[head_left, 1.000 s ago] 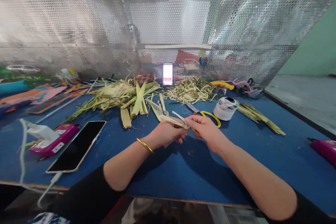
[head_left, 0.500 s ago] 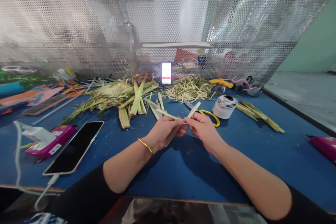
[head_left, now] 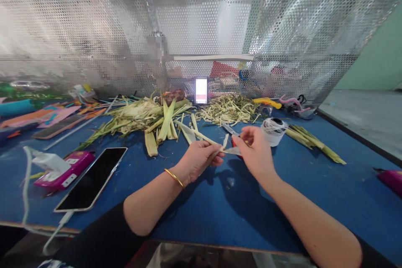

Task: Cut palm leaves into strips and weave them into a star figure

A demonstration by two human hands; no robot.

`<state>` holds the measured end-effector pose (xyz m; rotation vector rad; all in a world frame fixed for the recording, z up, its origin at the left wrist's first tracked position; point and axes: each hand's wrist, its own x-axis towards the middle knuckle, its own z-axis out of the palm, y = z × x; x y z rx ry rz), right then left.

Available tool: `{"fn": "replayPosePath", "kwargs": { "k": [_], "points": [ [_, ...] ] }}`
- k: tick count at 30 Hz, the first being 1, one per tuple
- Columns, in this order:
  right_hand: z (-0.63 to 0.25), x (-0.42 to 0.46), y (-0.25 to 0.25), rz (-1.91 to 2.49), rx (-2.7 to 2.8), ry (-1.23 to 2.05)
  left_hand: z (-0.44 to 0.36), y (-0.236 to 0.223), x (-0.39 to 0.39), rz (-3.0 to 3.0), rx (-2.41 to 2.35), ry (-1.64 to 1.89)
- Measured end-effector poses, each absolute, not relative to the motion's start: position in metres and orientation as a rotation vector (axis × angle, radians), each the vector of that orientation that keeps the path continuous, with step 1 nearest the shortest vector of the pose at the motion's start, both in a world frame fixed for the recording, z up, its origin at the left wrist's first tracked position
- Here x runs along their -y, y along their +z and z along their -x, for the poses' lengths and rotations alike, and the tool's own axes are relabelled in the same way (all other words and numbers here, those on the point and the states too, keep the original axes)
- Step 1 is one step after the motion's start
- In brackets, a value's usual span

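Observation:
My left hand [head_left: 205, 157], with a gold bangle at the wrist, pinches pale plant strips [head_left: 205, 137] that look like corn husk. One strip slants up and left from the fingers, and a short end stands upright beside the fingertips. A wider pale piece points right, toward my right hand [head_left: 256, 150]. My right hand is apart from the left, its thumb and fingers parted. It hovers over the scissors [head_left: 229, 129] and partly hides their handles. Just beyond it stands a spool of white string [head_left: 274, 132].
A heap of husks [head_left: 138, 113] and a pile of shredded strips [head_left: 228, 109] lie at the back. More husks [head_left: 315, 142] lie right. A phone [head_left: 91, 179] and a magenta power strip [head_left: 64, 170] are left. A perforated metal screen [head_left: 201, 16] borders the blue table [head_left: 194, 217].
My right hand has left the pinch beside my left hand and moved right, its fingers parting, over the scissors. The left hand keeps its hold. The strip ends have shifted.

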<state>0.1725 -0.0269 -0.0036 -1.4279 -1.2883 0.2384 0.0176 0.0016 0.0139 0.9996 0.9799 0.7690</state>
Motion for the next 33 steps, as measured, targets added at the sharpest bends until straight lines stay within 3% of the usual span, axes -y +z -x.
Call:
{"fn": "replayPosePath", "kwargs": {
  "k": [3,8,12,14,20,25,33],
  "points": [
    [-0.177,0.030,0.009,1.413,1.463,-0.043,-0.017,0.016,0.002,-1.121,-0.955,0.690],
    [-0.170,0.032,0.016,1.337,1.701,0.732,-0.016,0.016,0.006,-1.247,-0.898,0.492],
    [-0.164,0.030,0.007,1.346,1.606,0.892,-0.017,0.012,0.007,-1.240,-0.894,0.438],
    [-0.164,0.029,0.005,1.368,1.648,0.717,-0.017,0.011,0.006,-1.215,-0.888,0.427],
    [-0.175,0.040,0.016,1.129,2.056,-0.245,-0.013,0.012,-0.003,-0.972,-0.869,0.660],
    [-0.165,0.046,0.013,0.986,2.552,-0.537,-0.012,0.010,-0.008,-0.846,-0.860,0.807],
    [-0.155,0.041,0.002,0.998,2.461,-0.675,-0.012,0.014,-0.004,-0.880,-0.840,0.785]
  ]
}}
